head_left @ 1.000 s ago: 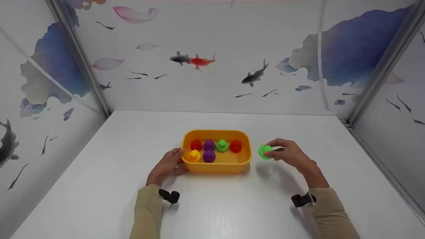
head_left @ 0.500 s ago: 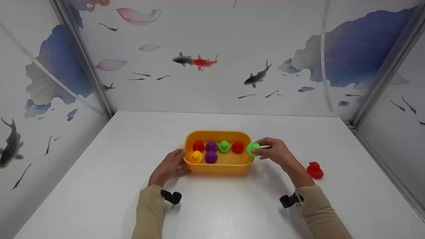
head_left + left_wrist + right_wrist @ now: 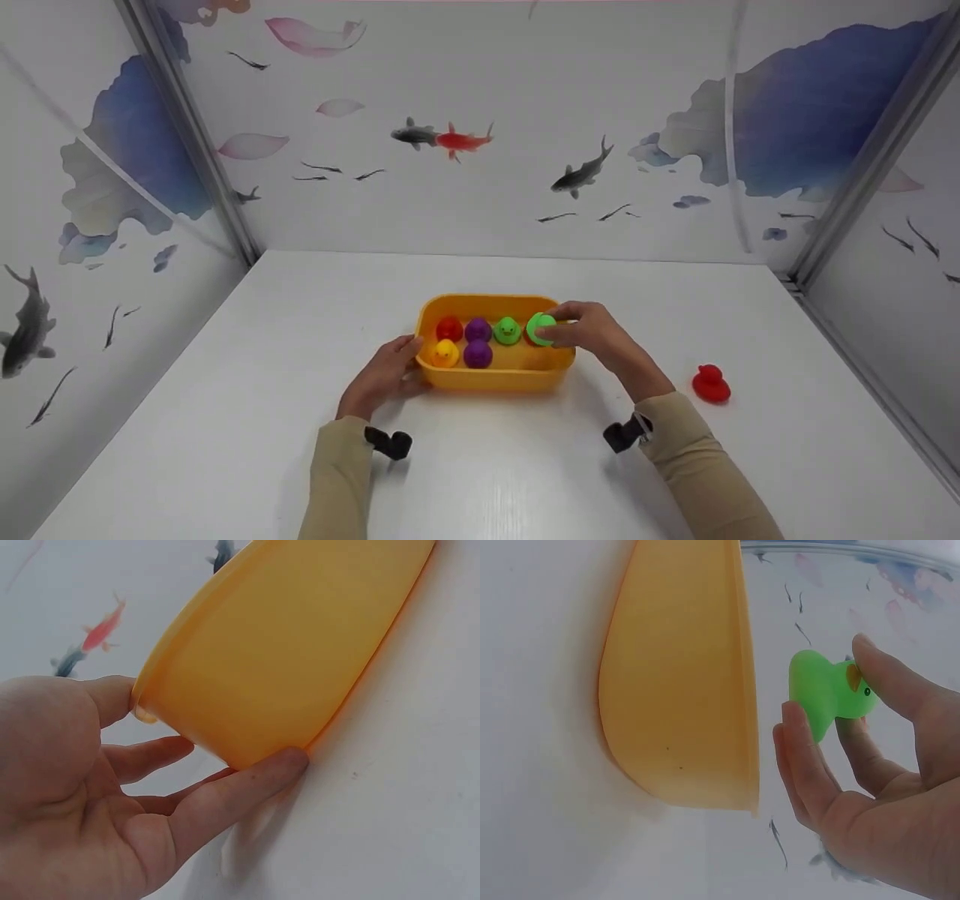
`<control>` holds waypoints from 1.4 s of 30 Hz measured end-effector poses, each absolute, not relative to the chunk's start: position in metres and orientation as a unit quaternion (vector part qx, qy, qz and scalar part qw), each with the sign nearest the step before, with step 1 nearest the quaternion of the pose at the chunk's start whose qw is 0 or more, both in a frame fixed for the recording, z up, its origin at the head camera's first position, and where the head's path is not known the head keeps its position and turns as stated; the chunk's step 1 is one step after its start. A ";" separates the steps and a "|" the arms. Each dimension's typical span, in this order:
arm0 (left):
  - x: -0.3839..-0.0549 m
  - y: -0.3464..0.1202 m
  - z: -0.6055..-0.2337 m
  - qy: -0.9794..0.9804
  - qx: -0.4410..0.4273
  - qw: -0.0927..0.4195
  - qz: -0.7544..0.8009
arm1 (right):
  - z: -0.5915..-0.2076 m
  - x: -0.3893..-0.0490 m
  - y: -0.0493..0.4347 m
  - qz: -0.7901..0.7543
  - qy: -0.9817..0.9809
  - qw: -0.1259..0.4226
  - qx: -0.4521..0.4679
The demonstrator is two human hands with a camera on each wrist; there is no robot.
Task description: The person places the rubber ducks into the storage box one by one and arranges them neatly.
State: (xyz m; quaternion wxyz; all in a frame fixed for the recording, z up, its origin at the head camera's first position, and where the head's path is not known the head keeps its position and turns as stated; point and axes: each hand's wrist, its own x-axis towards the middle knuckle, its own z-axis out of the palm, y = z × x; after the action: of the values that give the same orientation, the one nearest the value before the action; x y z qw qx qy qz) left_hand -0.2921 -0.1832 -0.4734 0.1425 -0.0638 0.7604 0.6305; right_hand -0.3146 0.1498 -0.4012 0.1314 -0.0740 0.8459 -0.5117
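Observation:
A yellow plastic box (image 3: 491,381) stands on the white table. My left hand (image 3: 382,375) holds its left end; in the left wrist view the thumb lies at the rim and the fingers (image 3: 255,784) reach along the outer wall and bottom edge. Over the box's right side, my right hand (image 3: 592,330) pinches a green rubber duck (image 3: 817,694) between thumb and fingers, above the rim. Inside lie a red duck (image 3: 449,328), a yellow duck (image 3: 445,353), purple ducks (image 3: 478,354) and another green duck (image 3: 507,331). The held duck nearly covers another red one.
A second red duck (image 3: 710,384) lies on the table (image 3: 480,465) to the right of my right forearm. Printed panels with fish (image 3: 577,176) stand at the back and both sides, with metal posts at the corners.
My right hand has carried the green duck leftward, from beside the box to over its right part. The red duck on the table has come into sight behind the arm. The left hand keeps its hold.

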 end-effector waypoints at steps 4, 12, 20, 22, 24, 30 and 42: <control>-0.293 -0.182 -0.474 0.754 -0.062 0.145 0.638 | -0.402 -0.318 0.142 -0.521 0.838 0.144 -0.068; -0.293 -0.182 -0.471 0.754 -0.061 0.143 0.638 | -0.403 -0.321 0.125 -0.530 0.832 0.153 -0.063; -0.293 -0.180 -0.471 0.766 -0.072 0.137 0.624 | -0.414 -0.327 0.111 -0.534 0.830 0.157 -0.050; -0.293 -0.180 -0.471 0.764 -0.071 0.138 0.626 | -0.417 -0.327 0.109 -0.532 0.831 0.158 -0.047; -0.294 -0.180 -0.471 0.759 -0.067 0.140 0.632 | -0.418 -0.327 0.107 -0.531 0.831 0.161 -0.043; -0.294 -0.181 -0.470 0.754 -0.060 0.141 0.639 | -0.419 -0.329 0.103 -0.519 0.838 0.166 -0.024; -0.292 -0.183 -0.473 0.763 -0.069 0.140 0.627 | -0.423 -0.330 0.093 -0.470 0.867 0.165 0.011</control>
State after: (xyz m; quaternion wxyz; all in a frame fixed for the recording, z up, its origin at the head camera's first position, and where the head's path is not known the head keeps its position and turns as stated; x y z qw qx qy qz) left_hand -0.2915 -0.1825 -0.4726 0.1396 -0.0686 0.7633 0.6270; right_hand -0.3302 0.0927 -0.4232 0.1649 0.0111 0.8669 -0.4704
